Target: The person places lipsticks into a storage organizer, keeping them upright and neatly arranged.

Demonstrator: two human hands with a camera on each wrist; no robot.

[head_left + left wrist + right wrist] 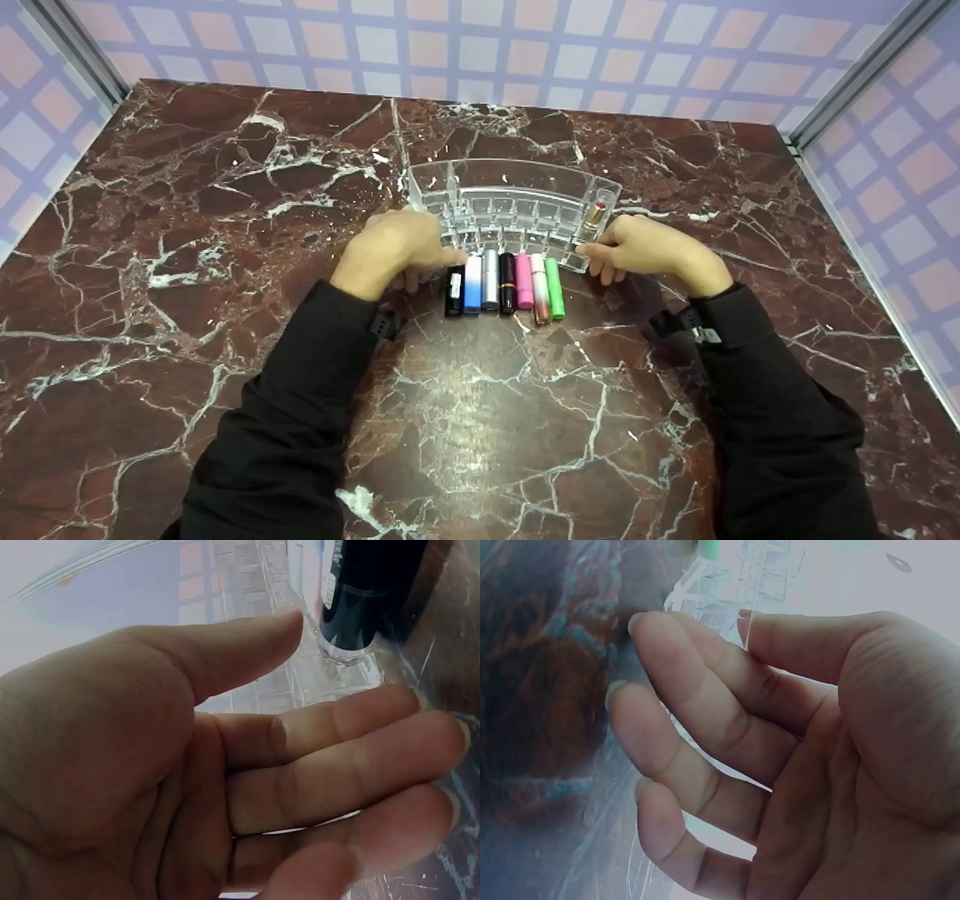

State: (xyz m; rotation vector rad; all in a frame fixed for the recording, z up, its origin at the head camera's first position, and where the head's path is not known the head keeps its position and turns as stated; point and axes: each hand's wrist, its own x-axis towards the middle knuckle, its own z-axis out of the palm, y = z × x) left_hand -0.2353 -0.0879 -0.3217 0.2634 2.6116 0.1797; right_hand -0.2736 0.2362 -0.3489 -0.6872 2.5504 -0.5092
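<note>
A clear tiered lipstick organizer (517, 206) curves across the table, with one uncapped red lipstick (597, 214) in its right end. Along its front edge is a row of several lipstick tubes, from a black tube (454, 291) at the left to a green tube (554, 289) at the right. My left hand (401, 244) is at the organizer's left front corner, beside the black tube; its fingers look nearly straight and its thumb stands apart. At the right front corner, my right hand (637, 244) pinches the organizer's clear wall between thumb and index finger, other fingers loosely bent.
The brown marble-patterned table (480, 420) extends around the organizer. Panels with pink and white squares (480, 49) rise behind it and at both sides. Metal posts (847, 75) join the panels at the corners.
</note>
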